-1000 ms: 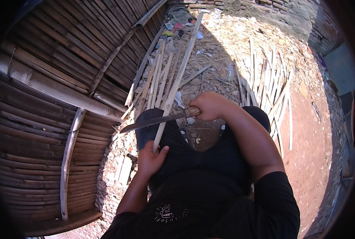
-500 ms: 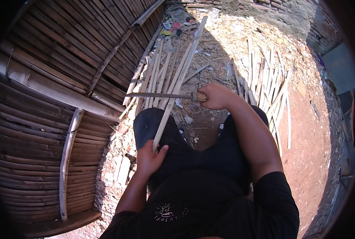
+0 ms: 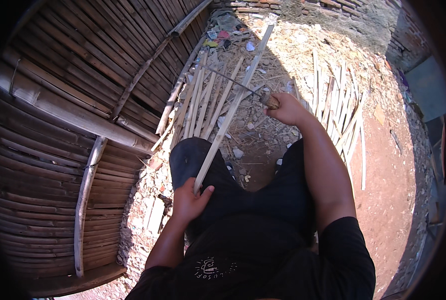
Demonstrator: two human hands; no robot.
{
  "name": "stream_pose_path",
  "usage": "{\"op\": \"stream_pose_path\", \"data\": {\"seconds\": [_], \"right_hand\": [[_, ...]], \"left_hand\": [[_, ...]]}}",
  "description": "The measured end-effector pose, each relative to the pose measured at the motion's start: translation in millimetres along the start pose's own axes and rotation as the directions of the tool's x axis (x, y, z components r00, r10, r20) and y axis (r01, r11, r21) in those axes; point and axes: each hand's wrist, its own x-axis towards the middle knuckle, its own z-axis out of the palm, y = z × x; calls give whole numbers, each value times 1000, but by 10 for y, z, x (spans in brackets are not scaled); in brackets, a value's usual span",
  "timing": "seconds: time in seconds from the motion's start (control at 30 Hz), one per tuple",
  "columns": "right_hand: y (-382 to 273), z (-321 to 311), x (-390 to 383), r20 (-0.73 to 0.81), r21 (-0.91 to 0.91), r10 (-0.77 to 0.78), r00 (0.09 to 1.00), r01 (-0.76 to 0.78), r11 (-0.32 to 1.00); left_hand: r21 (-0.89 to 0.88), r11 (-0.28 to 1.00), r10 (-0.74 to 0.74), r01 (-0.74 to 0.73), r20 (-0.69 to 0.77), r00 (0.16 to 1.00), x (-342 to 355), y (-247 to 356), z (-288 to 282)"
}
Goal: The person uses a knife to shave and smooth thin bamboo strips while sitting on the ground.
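My left hand [image 3: 190,201] is closed around the near end of a long pale bamboo strip [image 3: 229,119], which slants away from me across my left thigh. In my right hand [image 3: 287,108] is the wooden handle of a long-bladed knife [image 3: 240,86]. Its thin dark blade points far left and crosses the strip beyond my knees. Whether the edge bites into the strip cannot be made out.
Several cut strips [image 3: 203,97] lie on the ground at the left, and another pile of strips [image 3: 335,100] lies at the right. A slatted bamboo wall [image 3: 48,165] rises close on my left. Shavings [image 3: 303,50] cover the ground toward a brick wall [image 3: 333,12].
My right hand has pushed the knife farther away along the strip, and the blade has turned from level to slanting. The strip's far end has swung slightly right; my left hand keeps its grip.
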Motion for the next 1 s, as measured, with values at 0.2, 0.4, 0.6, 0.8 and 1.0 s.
{"op": "stream_pose_path", "data": {"seconds": [0.2, 0.4, 0.6, 0.8, 1.0], "right_hand": [[-522, 292, -190, 382, -219, -209, 900, 308, 926], [-549, 298, -192, 377, -196, -341, 861, 434, 879], [-42, -32, 39, -56, -59, 65, 996, -68, 996], [-308, 126, -125, 139, -195, -161, 977, 186, 963], [-662, 415, -242, 384, -252, -370, 846, 481, 840]], "left_hand": [[-82, 997, -13, 9, -44, 999, 12, -69, 17], [-48, 998, -30, 29, -33, 999, -24, -54, -2], [-28, 994, -106, 108, 51, 993, 11, 63, -75], [-61, 994, -84, 87, 50, 995, 22, -3, -49], [-42, 995, -89, 90, 34, 995, -9, -6, -61]]}}
